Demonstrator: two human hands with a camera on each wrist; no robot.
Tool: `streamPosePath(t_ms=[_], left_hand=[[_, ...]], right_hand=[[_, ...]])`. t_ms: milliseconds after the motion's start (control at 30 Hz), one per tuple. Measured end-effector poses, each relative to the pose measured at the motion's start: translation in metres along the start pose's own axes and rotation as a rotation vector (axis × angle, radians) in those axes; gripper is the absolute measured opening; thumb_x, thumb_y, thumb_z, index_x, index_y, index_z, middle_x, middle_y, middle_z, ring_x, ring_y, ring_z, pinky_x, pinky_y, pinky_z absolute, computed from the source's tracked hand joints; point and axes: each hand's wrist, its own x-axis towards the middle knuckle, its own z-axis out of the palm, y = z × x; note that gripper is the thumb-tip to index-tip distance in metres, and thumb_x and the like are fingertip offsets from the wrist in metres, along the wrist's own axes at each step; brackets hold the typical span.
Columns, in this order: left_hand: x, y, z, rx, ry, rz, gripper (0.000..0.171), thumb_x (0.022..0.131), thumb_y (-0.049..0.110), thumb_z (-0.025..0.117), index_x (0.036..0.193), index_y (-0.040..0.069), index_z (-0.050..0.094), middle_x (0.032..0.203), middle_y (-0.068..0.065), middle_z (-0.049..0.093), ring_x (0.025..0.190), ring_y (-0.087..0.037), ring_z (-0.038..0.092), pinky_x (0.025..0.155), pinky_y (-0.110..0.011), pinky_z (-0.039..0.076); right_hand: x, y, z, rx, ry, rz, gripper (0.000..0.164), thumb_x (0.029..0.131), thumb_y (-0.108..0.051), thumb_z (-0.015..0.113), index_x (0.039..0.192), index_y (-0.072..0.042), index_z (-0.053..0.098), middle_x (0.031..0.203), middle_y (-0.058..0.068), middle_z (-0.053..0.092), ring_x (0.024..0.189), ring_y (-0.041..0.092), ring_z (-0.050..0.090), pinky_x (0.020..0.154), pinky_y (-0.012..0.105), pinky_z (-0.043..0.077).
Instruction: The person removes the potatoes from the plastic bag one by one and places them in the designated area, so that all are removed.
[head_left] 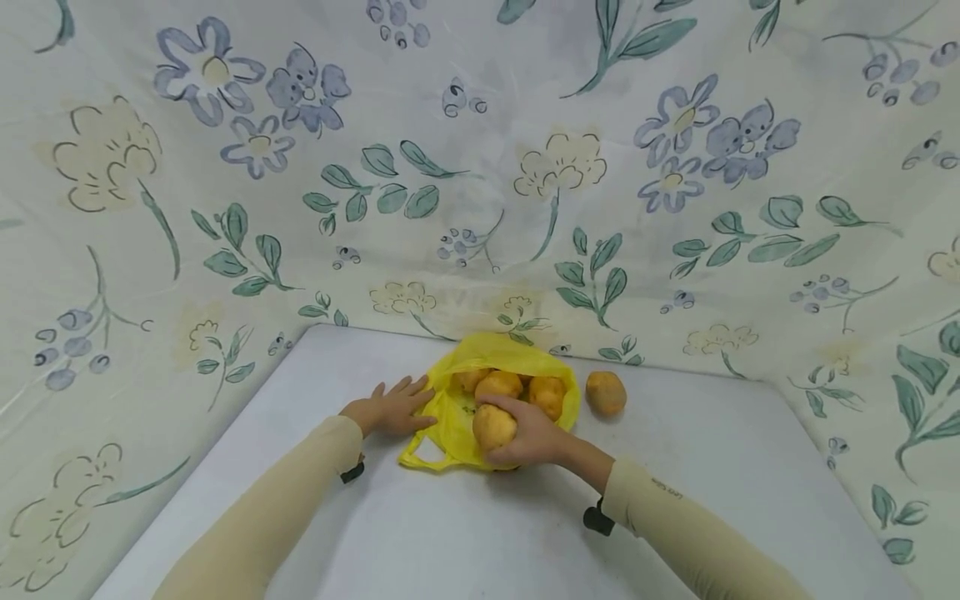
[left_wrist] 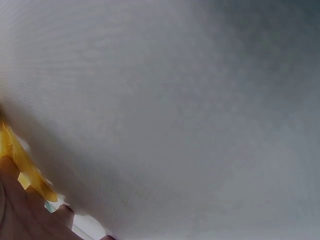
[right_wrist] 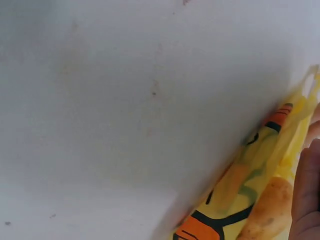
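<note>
A yellow plastic bag [head_left: 450, 417] lies on the white table with its mouth facing me, and several potatoes [head_left: 498, 385] sit inside. My right hand [head_left: 534, 435] grips a potato [head_left: 493, 428] at the bag's opening, thumb and fingers round its sides. Spread fingers of my left hand [head_left: 397, 407] rest at the bag's left edge, near its handle loop. In the right wrist view, the printed side of the bag [right_wrist: 235, 195] shows beside the hand [right_wrist: 306, 195]. Only part of the left hand [left_wrist: 30, 215] and a yellow strip of bag [left_wrist: 25, 165] appear in the left wrist view.
One more potato [head_left: 606, 394] lies on the table just right of the bag. The white table [head_left: 465, 533] backs onto a floral-patterned sheet [head_left: 480, 208] that also rises at both sides.
</note>
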Motion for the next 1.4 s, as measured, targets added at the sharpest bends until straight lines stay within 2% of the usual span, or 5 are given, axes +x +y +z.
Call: streamPosePath(t_ms=[133, 300, 533, 1033, 1400], left_hand=[[0.0, -0.001, 0.001, -0.005, -0.007, -0.002, 0.072, 0.099, 0.058, 0.045, 0.157, 0.017, 0.029, 0.168, -0.01, 0.009, 0.154, -0.038, 0.006, 0.118, -0.068, 0.002], [0.001, -0.001, 0.001, -0.009, -0.003, 0.005, 0.072, 0.099, 0.058, 0.045, 0.157, 0.017, 0.029, 0.168, -0.01, 0.009, 0.154, -0.038, 0.006, 0.118, -0.068, 0.002], [0.0, -0.001, 0.002, -0.006, 0.001, 0.001, 0.071, 0.1, 0.057, 0.045, 0.157, 0.016, 0.03, 0.168, -0.01, 0.009, 0.153, -0.039, 0.006, 0.118, -0.069, 0.002], [-0.001, 0.0, -0.003, -0.008, -0.007, 0.004, 0.072, 0.1, 0.057, 0.045, 0.157, 0.016, 0.029, 0.167, -0.011, 0.009, 0.153, -0.04, 0.006, 0.118, -0.069, 0.002], [0.0, -0.001, -0.002, -0.017, -0.009, 0.001, 0.073, 0.099, 0.058, 0.045, 0.157, 0.017, 0.028, 0.168, -0.01, 0.009, 0.154, -0.038, 0.005, 0.118, -0.069, 0.001]], right_hand=[[-0.002, -0.004, -0.007, 0.046, 0.02, -0.033, 0.083, 0.074, -0.025, 0.082, 0.147, -0.032, 0.043, 0.133, 0.004, 0.053, 0.103, 0.021, 0.055, 0.082, 0.035, 0.052], [-0.003, -0.007, -0.02, 0.045, 0.049, -0.06, 0.077, 0.075, -0.022, 0.083, 0.144, -0.028, 0.048, 0.133, 0.004, 0.055, 0.102, 0.024, 0.056, 0.08, 0.037, 0.054], [-0.005, -0.008, -0.039, 0.053, 0.116, -0.037, 0.077, 0.076, -0.022, 0.082, 0.145, -0.025, 0.047, 0.134, 0.005, 0.055, 0.104, 0.026, 0.06, 0.079, 0.038, 0.056], [-0.008, -0.012, -0.073, 0.056, 0.164, -0.043, 0.081, 0.077, -0.021, 0.081, 0.148, -0.021, 0.043, 0.129, 0.013, 0.056, 0.099, 0.029, 0.061, 0.072, 0.036, 0.058], [-0.012, -0.003, -0.081, 0.065, 0.187, -0.005, 0.079, 0.077, -0.023, 0.08, 0.147, -0.027, 0.043, 0.133, 0.006, 0.053, 0.104, 0.029, 0.057, 0.077, 0.037, 0.055]])
